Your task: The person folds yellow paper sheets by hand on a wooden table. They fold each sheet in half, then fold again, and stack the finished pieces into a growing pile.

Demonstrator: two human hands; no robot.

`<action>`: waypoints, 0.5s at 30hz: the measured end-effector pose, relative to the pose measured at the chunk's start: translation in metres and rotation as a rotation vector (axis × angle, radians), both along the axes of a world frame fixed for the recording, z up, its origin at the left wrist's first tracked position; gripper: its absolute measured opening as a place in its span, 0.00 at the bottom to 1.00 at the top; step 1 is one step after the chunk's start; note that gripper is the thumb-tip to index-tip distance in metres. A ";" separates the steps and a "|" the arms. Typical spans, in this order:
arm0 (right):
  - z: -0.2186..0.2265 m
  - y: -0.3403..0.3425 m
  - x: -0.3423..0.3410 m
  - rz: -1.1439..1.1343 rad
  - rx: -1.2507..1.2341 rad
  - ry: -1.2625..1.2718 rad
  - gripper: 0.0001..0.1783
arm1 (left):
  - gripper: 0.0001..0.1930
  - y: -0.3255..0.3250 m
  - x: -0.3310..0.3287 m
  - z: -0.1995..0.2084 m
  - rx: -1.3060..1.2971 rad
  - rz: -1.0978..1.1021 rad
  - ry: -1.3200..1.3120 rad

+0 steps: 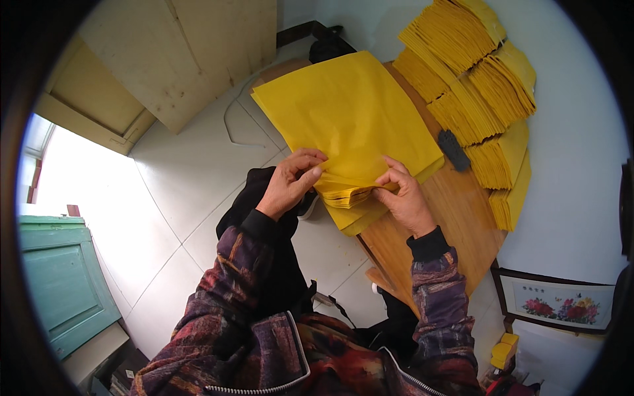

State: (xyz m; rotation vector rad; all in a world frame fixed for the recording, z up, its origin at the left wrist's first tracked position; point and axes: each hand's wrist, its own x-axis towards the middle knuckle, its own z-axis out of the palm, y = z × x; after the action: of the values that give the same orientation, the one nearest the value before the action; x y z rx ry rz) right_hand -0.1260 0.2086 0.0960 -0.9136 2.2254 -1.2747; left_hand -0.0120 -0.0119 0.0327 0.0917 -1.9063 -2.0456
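A large sheet of yellow paper (356, 99) lies on top of other yellow sheets at the near left part of the wooden table, and its near edge is gathered into several stacked folds (345, 195). My left hand (290, 181) pinches the left end of these folds between thumb and fingers. On the other end, my right hand (404, 198) is closed, thumb against index finger, with the folded edge between them. Below the folds, a lower corner of yellow paper (356, 219) hangs past the table edge.
Bundles of folded yellow paper (462, 72) are piled along the right wall. A small dark grey object (454, 150) rests on the wooden table (456, 218) beside them. Wooden boards (178, 53) lean at far left; a green cabinet door (66, 284) is at left.
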 end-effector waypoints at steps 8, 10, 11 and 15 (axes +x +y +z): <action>0.002 -0.002 0.001 -0.010 0.005 -0.025 0.11 | 0.08 -0.002 0.001 -0.005 -0.040 -0.018 -0.052; 0.001 -0.002 0.003 -0.050 -0.016 0.115 0.16 | 0.07 0.001 -0.003 -0.010 -0.005 0.045 -0.021; 0.001 -0.002 0.004 -0.062 -0.038 0.194 0.18 | 0.07 0.004 -0.005 -0.012 0.054 0.077 -0.041; -0.001 -0.002 0.008 -0.079 -0.071 0.244 0.22 | 0.08 0.010 -0.007 -0.016 0.137 0.141 -0.087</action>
State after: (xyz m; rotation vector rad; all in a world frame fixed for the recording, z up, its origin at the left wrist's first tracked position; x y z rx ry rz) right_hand -0.1184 0.2064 0.0946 -1.0684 2.4371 -1.3483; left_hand -0.0190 -0.0022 0.0166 0.3440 -1.7523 -2.1049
